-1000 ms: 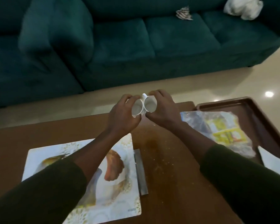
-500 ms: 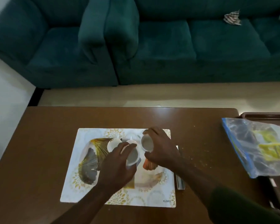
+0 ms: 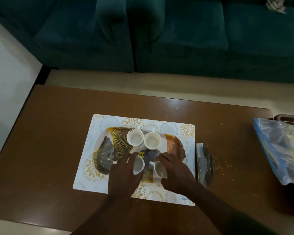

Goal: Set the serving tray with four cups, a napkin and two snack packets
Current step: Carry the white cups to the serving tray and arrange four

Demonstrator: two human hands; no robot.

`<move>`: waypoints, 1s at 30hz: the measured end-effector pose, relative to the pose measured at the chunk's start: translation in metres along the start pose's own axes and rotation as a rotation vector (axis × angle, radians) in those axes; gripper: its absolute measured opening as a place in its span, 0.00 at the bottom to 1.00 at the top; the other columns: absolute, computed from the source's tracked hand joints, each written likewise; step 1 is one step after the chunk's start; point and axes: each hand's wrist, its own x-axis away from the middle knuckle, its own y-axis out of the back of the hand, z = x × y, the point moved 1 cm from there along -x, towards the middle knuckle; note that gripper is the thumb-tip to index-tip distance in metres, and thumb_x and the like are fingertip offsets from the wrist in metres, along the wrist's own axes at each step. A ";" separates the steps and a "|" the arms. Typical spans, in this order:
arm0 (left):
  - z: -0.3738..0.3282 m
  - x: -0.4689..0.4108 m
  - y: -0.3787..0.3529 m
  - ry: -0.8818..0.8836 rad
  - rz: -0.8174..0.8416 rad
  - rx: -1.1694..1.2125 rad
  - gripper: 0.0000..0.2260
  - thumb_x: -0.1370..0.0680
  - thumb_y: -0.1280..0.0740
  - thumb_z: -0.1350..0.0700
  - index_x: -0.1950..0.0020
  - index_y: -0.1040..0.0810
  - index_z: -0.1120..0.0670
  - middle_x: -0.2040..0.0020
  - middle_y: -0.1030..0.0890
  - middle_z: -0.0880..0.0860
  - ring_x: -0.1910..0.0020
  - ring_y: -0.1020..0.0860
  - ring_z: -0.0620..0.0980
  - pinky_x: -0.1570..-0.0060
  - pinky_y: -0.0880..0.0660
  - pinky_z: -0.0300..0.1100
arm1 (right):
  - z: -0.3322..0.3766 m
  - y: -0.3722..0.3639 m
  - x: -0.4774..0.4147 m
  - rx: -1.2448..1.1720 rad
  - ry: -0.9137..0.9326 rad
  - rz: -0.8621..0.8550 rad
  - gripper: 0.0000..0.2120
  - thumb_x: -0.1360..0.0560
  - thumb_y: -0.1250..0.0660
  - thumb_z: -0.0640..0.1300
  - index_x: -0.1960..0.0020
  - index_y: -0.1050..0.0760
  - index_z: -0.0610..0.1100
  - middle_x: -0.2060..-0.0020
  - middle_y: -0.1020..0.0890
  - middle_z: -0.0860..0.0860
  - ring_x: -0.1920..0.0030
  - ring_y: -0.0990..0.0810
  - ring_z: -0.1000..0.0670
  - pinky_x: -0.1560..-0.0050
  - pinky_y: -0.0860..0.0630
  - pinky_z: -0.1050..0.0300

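A serving tray [image 3: 109, 146] with a gold and grey leaf pattern lies on a white placemat [image 3: 98, 122] in the middle of the wooden table. Two white cups [image 3: 135, 137] [image 3: 152, 140] stand upright side by side at the tray's far edge. My left hand [image 3: 124, 173] is closed around a third white cup [image 3: 138, 165] at the tray's near side. My right hand [image 3: 175, 172] grips a fourth white cup [image 3: 159, 169] right beside it. Both held cups tilt toward each other, low over the tray. A clear zip bag [image 3: 278, 150] with yellow packets inside lies at the right.
A flat silvery packet [image 3: 204, 161] lies just right of the placemat. A brown tray's rim [image 3: 288, 117] shows under the zip bag at the right edge. Crumbs dot the table [image 3: 58, 133] on the right. A dark green sofa [image 3: 176, 34] stands beyond the table.
Both hands brought two cups from above the table's far edge down onto the patterned tray. Two cups now stand free at the tray's far side, and the view has shifted left.
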 end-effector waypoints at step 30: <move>0.019 0.018 -0.001 0.256 0.063 0.403 0.25 0.28 0.25 0.50 0.34 0.27 0.56 0.39 0.19 0.54 0.39 0.21 0.52 0.39 0.24 0.50 | 0.051 -0.040 0.012 -0.591 -0.395 -0.428 0.24 0.33 0.25 0.35 0.39 0.26 0.38 0.45 0.19 0.46 0.42 0.22 0.48 0.39 0.25 0.53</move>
